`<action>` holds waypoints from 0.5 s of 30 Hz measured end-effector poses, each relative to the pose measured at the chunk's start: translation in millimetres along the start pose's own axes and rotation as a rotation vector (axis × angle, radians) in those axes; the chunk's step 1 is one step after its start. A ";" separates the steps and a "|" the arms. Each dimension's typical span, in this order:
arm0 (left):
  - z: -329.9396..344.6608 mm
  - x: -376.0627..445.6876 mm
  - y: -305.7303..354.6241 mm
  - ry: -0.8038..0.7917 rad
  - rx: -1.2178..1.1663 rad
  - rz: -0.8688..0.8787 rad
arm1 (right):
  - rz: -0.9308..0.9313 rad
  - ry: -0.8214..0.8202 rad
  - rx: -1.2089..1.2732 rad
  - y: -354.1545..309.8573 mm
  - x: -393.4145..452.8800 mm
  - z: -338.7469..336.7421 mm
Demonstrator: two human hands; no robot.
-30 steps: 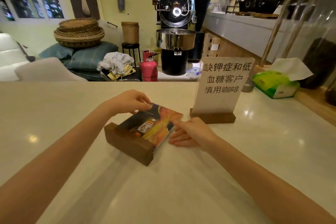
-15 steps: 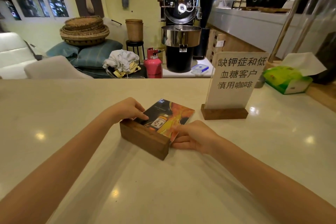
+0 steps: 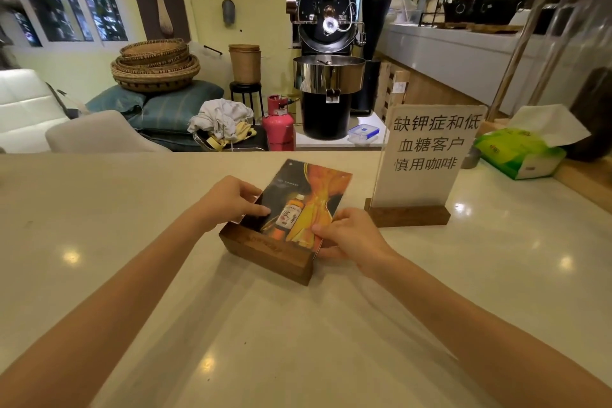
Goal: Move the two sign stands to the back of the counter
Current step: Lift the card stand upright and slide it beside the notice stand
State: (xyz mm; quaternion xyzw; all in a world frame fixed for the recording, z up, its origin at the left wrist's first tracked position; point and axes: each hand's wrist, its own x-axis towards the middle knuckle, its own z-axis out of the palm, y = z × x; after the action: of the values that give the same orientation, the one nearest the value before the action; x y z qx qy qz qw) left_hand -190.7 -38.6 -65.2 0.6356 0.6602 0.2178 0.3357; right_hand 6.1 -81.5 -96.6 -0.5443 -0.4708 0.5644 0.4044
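A sign stand with a dark wooden base [image 3: 268, 250] and a clear panel showing an orange bottle advert [image 3: 306, 202] sits mid-counter, its panel leaning away from me. My left hand [image 3: 228, 202] grips the panel's left edge above the base. My right hand [image 3: 347, 235] pinches the panel's right edge at the base's right end. A second sign stand [image 3: 427, 156] stands upright to the right on a wooden base [image 3: 409, 216], with black Chinese characters on white. Neither hand touches it.
The pale counter [image 3: 132, 242] ends at a far edge just behind the stands. A green tissue pack [image 3: 520, 152] lies at the right by a wooden ledge. Beyond the counter stand a coffee roaster [image 3: 328, 53], a pink gas cylinder [image 3: 278, 126] and stacked baskets [image 3: 155, 64].
The advert panel has tipped up from nearly flat to steeper as both hands hold it. The stand sits closer to the counter's far edge.
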 end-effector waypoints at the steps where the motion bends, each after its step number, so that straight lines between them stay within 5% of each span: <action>1: 0.5 -0.8 1.4 0.032 -0.013 0.036 | -0.057 0.015 -0.042 -2.5 0.9 -2.0; 15: 34.4 3.0 21.3 0.350 -0.210 0.352 | -0.590 0.159 -0.376 -7.5 9.9 -32.3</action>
State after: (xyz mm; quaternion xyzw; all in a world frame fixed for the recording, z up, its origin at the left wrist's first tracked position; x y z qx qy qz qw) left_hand -151.1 -38.3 -73.8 0.6549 0.5612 0.4469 0.2376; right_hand 37.1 -67.2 -90.5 -0.4920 -0.6704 0.2828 0.4781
